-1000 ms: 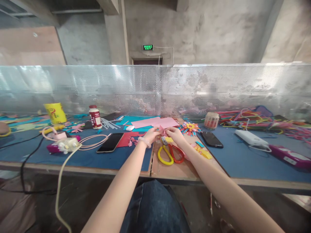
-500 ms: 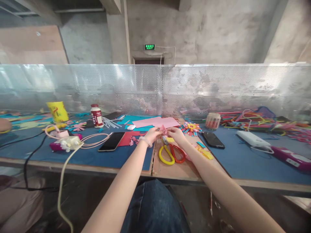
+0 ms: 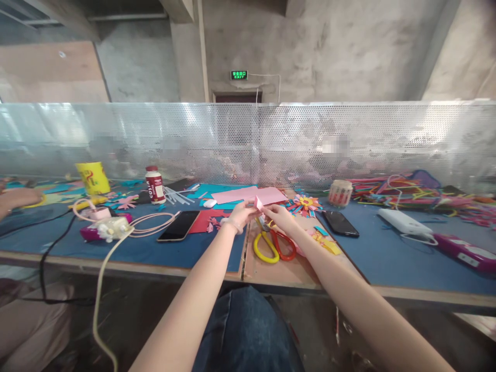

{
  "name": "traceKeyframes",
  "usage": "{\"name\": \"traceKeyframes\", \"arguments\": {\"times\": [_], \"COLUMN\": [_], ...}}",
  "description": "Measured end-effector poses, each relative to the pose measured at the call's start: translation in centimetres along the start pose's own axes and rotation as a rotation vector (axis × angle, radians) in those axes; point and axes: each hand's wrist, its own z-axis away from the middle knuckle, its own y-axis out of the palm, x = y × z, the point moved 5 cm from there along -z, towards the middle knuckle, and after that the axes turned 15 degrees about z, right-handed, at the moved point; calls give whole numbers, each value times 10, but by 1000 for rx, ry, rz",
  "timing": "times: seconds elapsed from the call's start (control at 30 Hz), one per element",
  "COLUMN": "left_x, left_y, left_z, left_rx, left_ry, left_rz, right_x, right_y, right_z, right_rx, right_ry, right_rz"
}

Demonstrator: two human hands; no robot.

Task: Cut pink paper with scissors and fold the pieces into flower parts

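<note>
Between my two hands is a small folded piece of pink paper (image 3: 259, 203). The fingertips of my left hand (image 3: 244, 213) pinch it from the left, and a pale band circles that wrist. My right hand (image 3: 279, 216) grips its lower right edge with closed fingers. Just below my hands lies a pair of scissors (image 3: 271, 245) with one yellow and one red handle; its blades are partly hidden. Pink paper sheets (image 3: 248, 195) lie behind my hands on blue sheets. A multicoloured paper flower (image 3: 304, 203) rests to the right of my right hand.
Phones lie left (image 3: 179, 226) and right (image 3: 341, 223). A bottle (image 3: 155, 185), a yellow cup (image 3: 93, 178) and a power strip (image 3: 106, 229) with cables stand left. A jar (image 3: 340, 193), coloured strips and a white power bank (image 3: 403, 221) are right. Another person's hand (image 3: 21, 200) is far left.
The pink paper has turned in my fingers and now stands more upright, showing a lighter face. The other person's hand at far left has reached further into view.
</note>
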Motion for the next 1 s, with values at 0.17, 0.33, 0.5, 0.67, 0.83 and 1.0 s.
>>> {"name": "traceKeyframes", "arguments": {"times": [0.17,0.33,0.5,0.67,0.83,1.0], "left_x": [-2,-1,-1,-3,-5,-3], "left_y": [3,4,0,4,10,12], "left_z": [1,2,-2,1,6,6], "left_rx": [-17,-8,-3,1,-6,-15], "left_ry": [-21,-54,-23,-30,-67,-123], "left_rz": [20,43,85,106,127,164], "right_x": [8,13,14,17,14,8], "right_y": [1,1,2,-1,-4,-7], "right_z": [3,5,6,8,5,2], "right_rx": [27,75,116,75,-57,-216], "right_ry": [-68,-110,-52,-69,-94,-121], "right_rz": [44,22,-59,-86,11,134]}}
